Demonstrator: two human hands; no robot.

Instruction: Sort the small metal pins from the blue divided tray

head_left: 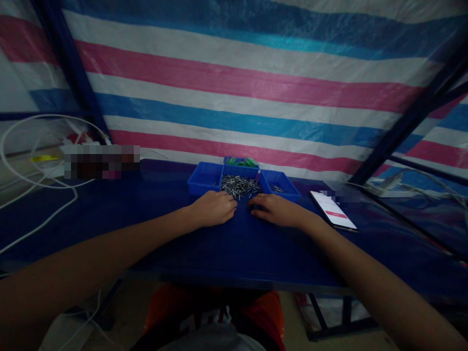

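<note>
Head view: metal pieces (pixel 240 185) lie just beyond the left grip (pixel 234 207).

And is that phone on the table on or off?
On: the smartphone's screen is glowing white, with a pinkish-red bar lit up across it.

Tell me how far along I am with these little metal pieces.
Probably early: only a few pieces show in the right-hand blue bin. Your left hand and right hand are at the near edge of the pile; whether either grips a piece is unclear. Most visible pieces lie in the pile, apparently left.
</note>
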